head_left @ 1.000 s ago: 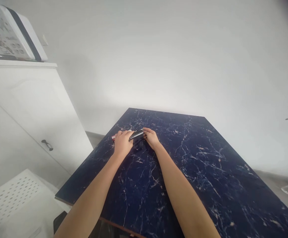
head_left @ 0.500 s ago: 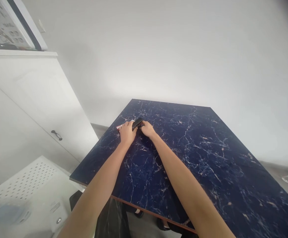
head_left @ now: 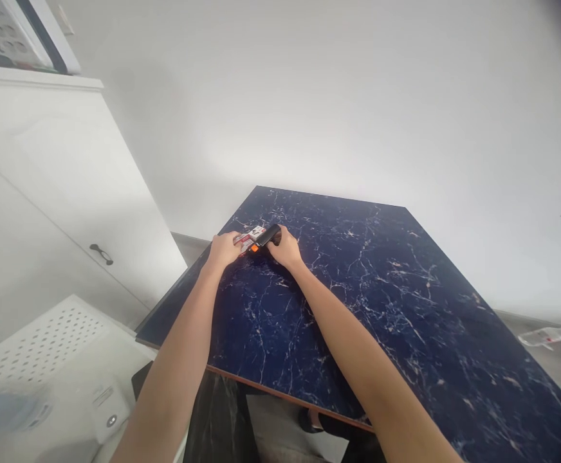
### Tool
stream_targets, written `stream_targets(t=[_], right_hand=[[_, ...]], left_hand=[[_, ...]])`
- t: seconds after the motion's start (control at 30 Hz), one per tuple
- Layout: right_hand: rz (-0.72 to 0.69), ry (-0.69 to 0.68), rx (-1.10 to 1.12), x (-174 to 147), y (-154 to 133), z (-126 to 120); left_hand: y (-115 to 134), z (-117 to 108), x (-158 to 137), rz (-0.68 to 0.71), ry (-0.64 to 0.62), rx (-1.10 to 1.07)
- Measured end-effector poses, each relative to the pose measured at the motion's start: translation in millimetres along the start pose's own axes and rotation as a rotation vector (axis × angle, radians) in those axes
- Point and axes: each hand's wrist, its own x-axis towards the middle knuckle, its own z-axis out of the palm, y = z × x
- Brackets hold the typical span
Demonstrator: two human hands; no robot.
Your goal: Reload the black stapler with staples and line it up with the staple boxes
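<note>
A black oblong object (head_left: 268,235) lies at a slant between my hands, above the left part of the dark blue marbled table (head_left: 358,283). My right hand (head_left: 286,248) is closed around its right end, thumb on the near side. By its lower left end shows a small bright orange piece (head_left: 255,247); whether they are joined I cannot tell. My left hand (head_left: 225,249) grips the left end of a flat red-and-white packet (head_left: 245,243), its fingertips partly hidden. A small white box-like piece with dark print (head_left: 257,232) sits right behind the packet.
A white cabinet (head_left: 63,193) with a dark handle stands left of the table. Nearer, a white perforated surface (head_left: 34,341) holds a clear plastic item (head_left: 10,411). A pale wall (head_left: 319,103) rises behind the table. A clear plastic bottle (head_left: 545,335) lies beyond the right edge.
My left hand has moved left, off the black object, uncovering the red-and-white packet and the orange piece. My right hand now wraps the black object's right end. The view has shifted slightly.
</note>
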Motion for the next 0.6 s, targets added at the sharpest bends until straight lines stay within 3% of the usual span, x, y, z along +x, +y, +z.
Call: stream_targets(t=[0.2,0.6], right_hand=[[-0.009,0.005,0.088,0,-1,-1],[0.075,0.002,0.102,2,-5,-2]], left_hand=[[11,16,-6,-0.107,0.169,-0.050],[22,22,-11,-0.079,0.340,-0.046]])
